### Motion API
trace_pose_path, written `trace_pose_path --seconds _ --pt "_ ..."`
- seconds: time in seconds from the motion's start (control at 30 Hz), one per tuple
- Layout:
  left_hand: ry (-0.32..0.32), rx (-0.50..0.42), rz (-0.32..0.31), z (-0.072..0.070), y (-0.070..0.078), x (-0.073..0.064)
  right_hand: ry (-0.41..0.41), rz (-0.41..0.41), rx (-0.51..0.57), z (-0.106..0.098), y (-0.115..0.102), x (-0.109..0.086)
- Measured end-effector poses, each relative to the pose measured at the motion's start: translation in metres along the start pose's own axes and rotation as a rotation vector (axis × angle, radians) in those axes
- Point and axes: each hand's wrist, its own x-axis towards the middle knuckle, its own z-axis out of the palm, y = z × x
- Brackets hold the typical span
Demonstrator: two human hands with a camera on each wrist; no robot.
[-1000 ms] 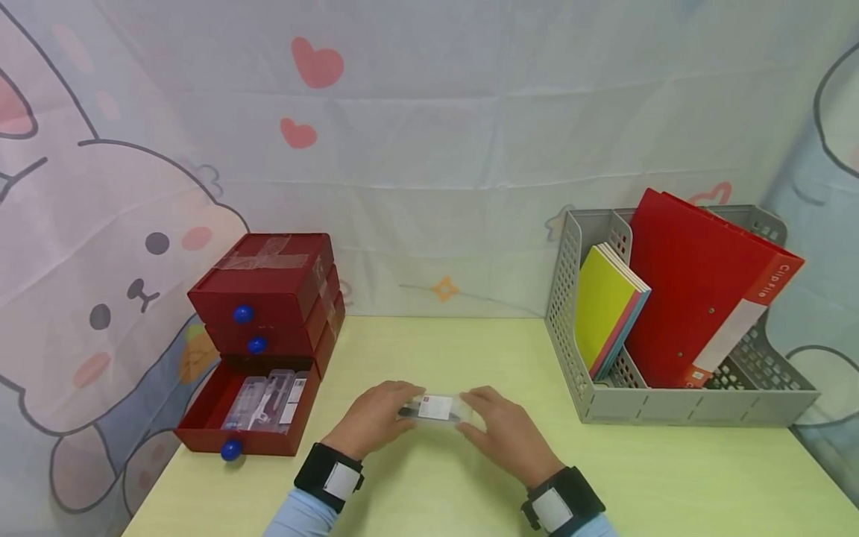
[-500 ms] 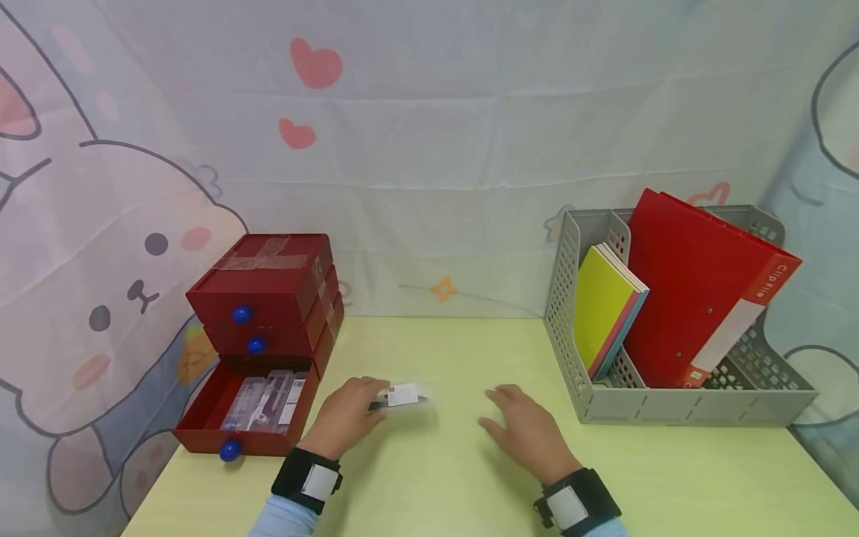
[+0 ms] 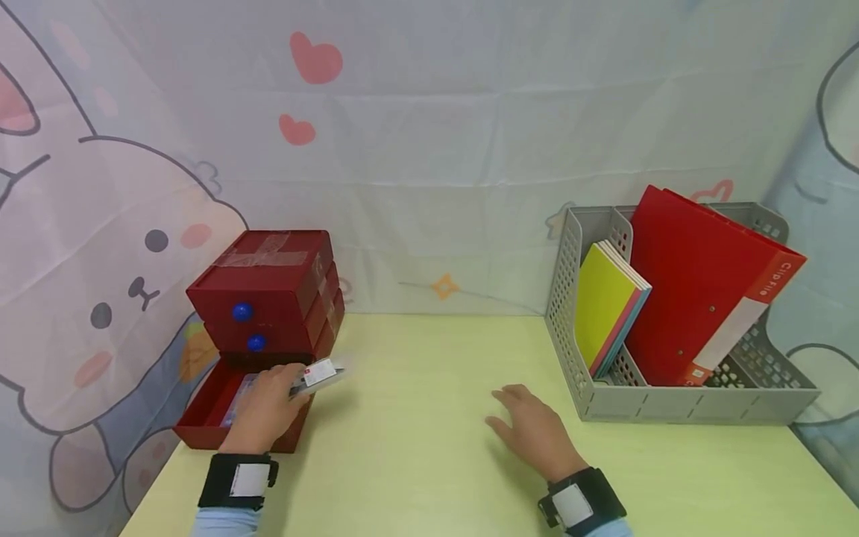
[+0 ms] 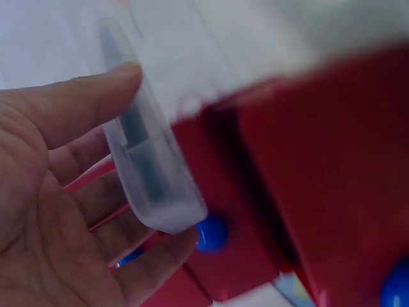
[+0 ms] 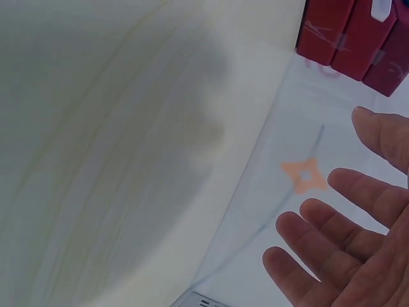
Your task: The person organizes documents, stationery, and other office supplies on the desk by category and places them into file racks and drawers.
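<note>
My left hand (image 3: 265,406) pinches a slim clear plastic case (image 3: 321,373) between thumb and fingers, over the right side of the pulled-out bottom drawer (image 3: 201,418). A white label shows on the case in the head view. Up close in the left wrist view, the translucent case (image 4: 167,192) has something long and dark inside. Past my hand, part of another clear case (image 3: 239,395) lies in the drawer; the rest of the contents and the drawer's knob are hidden. My right hand (image 3: 533,429) hovers over the table with relaxed, spread fingers, holding nothing.
A dark red drawer box (image 3: 262,291) with blue knobs stands at the left. At the right, a grey file rack (image 3: 671,406) holds several bright notebooks (image 3: 604,306) and a red clip file (image 3: 698,291). A printed cloth (image 3: 429,186) hangs behind the pale table (image 3: 416,462).
My right hand has let go of the case and moved right. My left hand has carried the case leftward from the table's middle to above the open drawer.
</note>
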Motion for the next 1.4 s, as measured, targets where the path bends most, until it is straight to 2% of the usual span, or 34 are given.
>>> trace_pose_path --seconds 0.17,0.3,0.43,0.53,0.63,0.7,0.87,1.0,1.23,1.3,1.4 --pt "0.012 0.055 -0.037 -0.021 -0.027 -0.005 -0.001 0.003 0.005 -0.002 0.0 0.001" --pt "-0.008 0.1 -0.043 -0.031 -0.044 -0.001 -0.007 0.011 0.016 -0.003 -0.002 0.001" --pt "-0.051 0.104 -0.103 -0.037 -0.056 0.003 -0.017 0.018 0.021 -0.001 -0.001 0.001" --pt "-0.07 0.105 -0.176 -0.039 -0.063 0.004 -0.017 0.02 0.02 -0.001 0.0 0.0" --pt "-0.059 0.111 -0.254 -0.037 -0.07 0.004 -0.012 0.016 0.019 0.0 0.001 0.0" --pt "-0.03 0.12 -0.308 -0.033 -0.074 0.004 -0.011 0.014 0.021 0.0 0.001 -0.001" --pt "0.119 0.152 -0.405 -0.022 -0.08 0.004 -0.014 0.022 0.029 0.0 0.001 -0.001" --pt "0.179 0.181 -0.463 -0.014 -0.085 0.005 -0.017 0.028 0.031 0.0 0.002 -0.002" --pt "0.193 0.24 -0.491 0.002 -0.098 0.01 -0.039 0.038 0.033 0.001 0.002 -0.003" --pt "0.171 0.255 -0.497 0.004 -0.101 0.011 -0.039 0.038 0.031 0.001 0.003 -0.003" --pt "0.104 0.289 -0.503 0.005 -0.103 0.011 -0.032 0.036 0.027 0.002 0.003 -0.003"
